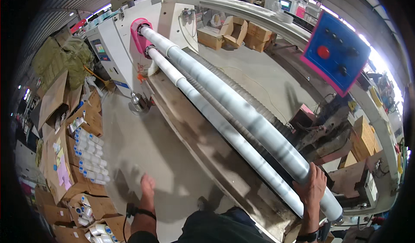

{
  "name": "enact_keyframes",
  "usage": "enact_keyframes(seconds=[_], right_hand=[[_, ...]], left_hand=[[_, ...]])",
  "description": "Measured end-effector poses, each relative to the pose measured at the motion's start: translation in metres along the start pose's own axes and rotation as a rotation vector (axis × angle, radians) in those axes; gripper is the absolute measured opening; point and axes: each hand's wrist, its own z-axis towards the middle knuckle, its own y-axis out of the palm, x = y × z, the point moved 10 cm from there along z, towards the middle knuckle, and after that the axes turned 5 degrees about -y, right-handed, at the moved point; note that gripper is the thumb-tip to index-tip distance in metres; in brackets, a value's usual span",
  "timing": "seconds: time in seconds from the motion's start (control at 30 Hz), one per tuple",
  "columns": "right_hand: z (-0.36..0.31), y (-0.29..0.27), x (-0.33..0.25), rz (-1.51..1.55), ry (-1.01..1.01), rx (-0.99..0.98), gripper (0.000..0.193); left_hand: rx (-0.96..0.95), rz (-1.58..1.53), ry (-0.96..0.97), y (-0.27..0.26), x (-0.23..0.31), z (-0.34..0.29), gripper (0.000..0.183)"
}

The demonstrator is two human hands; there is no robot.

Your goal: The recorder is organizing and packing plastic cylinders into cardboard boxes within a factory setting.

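Two long white rolls on shafts run slantwise from a pink mount (135,39) on a white machine toward my right side. The thicker upper roll (242,109) ends near the lower right. Over it, close to that end, my right hand (312,186) is closed with fingers curled across the surface. Below and alongside lies the thinner roll (216,117), which passes just left of my right wrist. My left hand (148,183) hangs over the floor, away from the rolls and touching nothing visible. Its fingers are too small and blurred to make out.
A wooden-brown ledge (190,130) runs below the rolls, with a ribbed dark strip (242,92) behind them. A blue control panel (335,53) with a red button hangs at right. Cardboard boxes (65,156) and stacked small white rolls (90,156) stand left; more boxes (233,31) lie behind.
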Motion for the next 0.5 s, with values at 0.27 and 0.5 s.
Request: enact_keyframes(seconds=[0.27,0.5], right_hand=[[0.022,0.012,-0.021,-0.071,0.079,0.002,0.079],[0.059,0.026,-0.059,-0.069,0.114,0.0,0.082]], left_hand=[[-0.388,-0.177,0.166,0.254,0.25,0.064,0.093],[-0.494,-0.189,0.227,0.406,0.378,0.116,0.098]])
